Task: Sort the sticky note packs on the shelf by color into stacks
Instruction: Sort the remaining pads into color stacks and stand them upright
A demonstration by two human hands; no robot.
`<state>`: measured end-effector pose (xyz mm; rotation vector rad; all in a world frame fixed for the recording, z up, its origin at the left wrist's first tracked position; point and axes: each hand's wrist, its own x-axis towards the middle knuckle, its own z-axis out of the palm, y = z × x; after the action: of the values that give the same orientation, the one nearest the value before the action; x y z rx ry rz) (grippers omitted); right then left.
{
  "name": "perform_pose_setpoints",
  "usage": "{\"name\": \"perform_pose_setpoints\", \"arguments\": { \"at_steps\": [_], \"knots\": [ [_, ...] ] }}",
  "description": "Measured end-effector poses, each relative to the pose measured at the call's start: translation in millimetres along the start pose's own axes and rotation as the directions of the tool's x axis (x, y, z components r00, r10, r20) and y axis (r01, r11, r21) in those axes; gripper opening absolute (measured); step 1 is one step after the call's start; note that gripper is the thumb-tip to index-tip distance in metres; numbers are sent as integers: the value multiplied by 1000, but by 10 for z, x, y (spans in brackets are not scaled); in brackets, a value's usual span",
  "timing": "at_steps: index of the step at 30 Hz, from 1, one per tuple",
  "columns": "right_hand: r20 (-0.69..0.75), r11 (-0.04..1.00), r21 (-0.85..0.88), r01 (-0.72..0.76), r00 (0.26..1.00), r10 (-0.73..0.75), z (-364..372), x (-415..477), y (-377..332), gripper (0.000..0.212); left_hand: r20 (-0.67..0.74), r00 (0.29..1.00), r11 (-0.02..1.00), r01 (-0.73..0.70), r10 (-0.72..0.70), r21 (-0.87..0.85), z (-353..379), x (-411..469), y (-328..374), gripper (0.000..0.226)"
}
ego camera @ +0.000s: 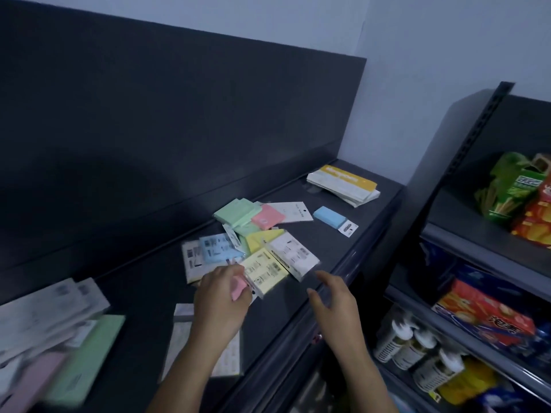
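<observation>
Two hands reach over the dark shelf (pixel 143 293). The left hand (pixel 222 296) curls its fingers round a pink pack (pixel 238 289), which mostly hides it. The right hand (pixel 334 296) hovers over the shelf's front edge, fingers loosely spread, holding nothing.

A pale yellow pack (pixel 265 272) lies touching the held pack at its 1 o'clock, between the two hands. A white pack (pixel 293 257) overlaps it at 1 o'clock. At 12 o'clock from the left hand a blue pack (pixel 216 248) lies label side up in the loose heap. Beyond it at 1 o'clock are a yellow pack (pixel 265 238), green packs (pixel 237 211) and a second pink pack (pixel 268 216), all overlapping.

A lone blue pack (pixel 329 216) sits apart at 12 o'clock from the right hand. Farther back at 12 o'clock a stack of white and yellow packets (pixel 343 184) rests by the back panel.

At 8 o'clock from the left hand lie blurred piles: a green stack (pixel 86 359), a pink stack (pixel 32 380) cut off by the frame edge, and white packs (pixel 50 305). The left forearm partly covers more white packs (pixel 182 323).

At 3 o'clock, a neighbouring rack holds snack bags (pixel 533 216) and white bottles (pixel 402 341).
</observation>
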<state>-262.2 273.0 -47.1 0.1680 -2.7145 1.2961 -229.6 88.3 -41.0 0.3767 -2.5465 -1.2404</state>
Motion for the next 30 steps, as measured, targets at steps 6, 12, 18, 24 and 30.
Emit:
{"name": "perform_pose_setpoints", "arguments": {
  "at_steps": [6, 12, 18, 24, 30],
  "knots": [
    [81, 997, 81, 15, 996, -21, 77, 906, 193, 33, -76, 985, 965, -135, 155, 226, 404, 490, 231, 33],
    [233, 986, -68, 152, 964, -132, 131, 1887, 374, 36, -58, 998, 919, 0, 25, 394, 801, 1003, 389, 37],
    [455, 926, -207, 317, 869, -196, 300, 2660, 481, 51, -31, 983, 841, 172, -182, 512, 981, 1240, 370, 49],
    [544, 880, -164, 445, 785, -296, 529, 2964, 479, 57, 26, 963, 793, 206, -268, 573, 1041, 1328, 379, 62],
    [612, 765, -2, 644, 606, -509, 686, 2821, 389, 46, 31, 933, 788, 285, -359, 546, 1049, 1431, 424, 49]
  ]
}}
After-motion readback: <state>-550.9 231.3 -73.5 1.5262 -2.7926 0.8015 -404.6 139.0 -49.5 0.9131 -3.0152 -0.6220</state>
